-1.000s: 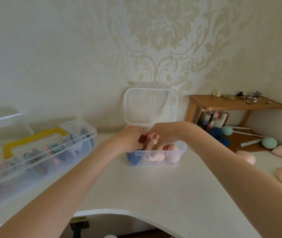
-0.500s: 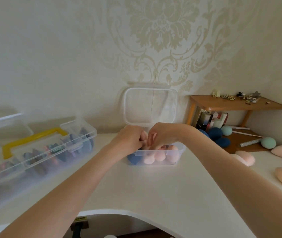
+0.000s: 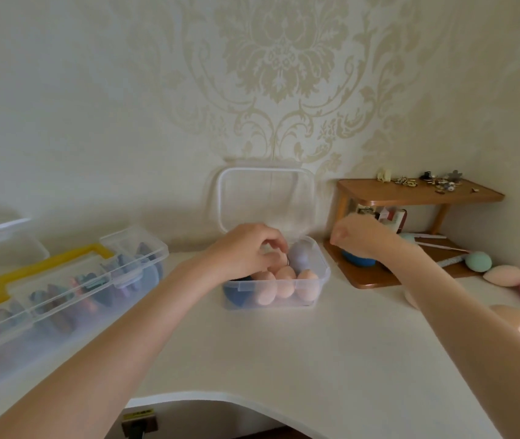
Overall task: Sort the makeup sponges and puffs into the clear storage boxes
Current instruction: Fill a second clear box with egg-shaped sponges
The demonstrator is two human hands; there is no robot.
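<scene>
Reaching into the small clear box (image 3: 276, 291), the left hand (image 3: 246, 251) curls over the peach sponges (image 3: 284, 283), its grip unclear. The right hand (image 3: 360, 237), blurred and apparently empty, hovers above the blue sponge (image 3: 358, 260). Overfilling could spill sponges; loose sponges (image 3: 502, 275) await rightward.

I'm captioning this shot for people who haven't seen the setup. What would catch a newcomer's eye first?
First, the small clear box at mid-desk, lid propped open against the wall, packed with peach sponges, the left hand reaching into it. Next, the right hand blurred over a blue sponge on the wooden shelf. At left lies a long clear case with a yellow handle.
</scene>
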